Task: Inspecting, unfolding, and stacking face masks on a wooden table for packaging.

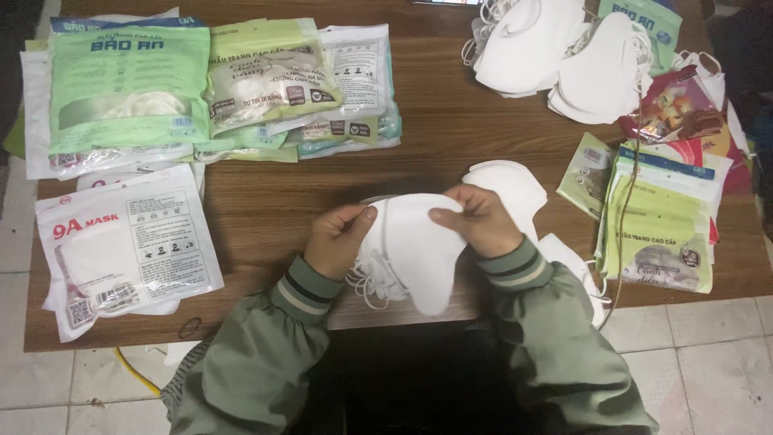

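My left hand (338, 240) and my right hand (477, 221) both grip a small stack of white folded face masks (417, 250) above the near edge of the brown wooden table (274, 201). Thumbs press on the top mask from either side. White ear loops (372, 286) dangle under my left hand. Another white mask (511, 187) lies flat on the table just behind my right hand. Both arms wear green sleeves with striped cuffs.
Green and white packets of masks (129, 89) are stacked at the far left, a white packet (125, 250) at the near left. Loose white masks (564, 56) pile at the far right. Empty green pouches (660, 225) lie at the right. Tiled floor surrounds the table.
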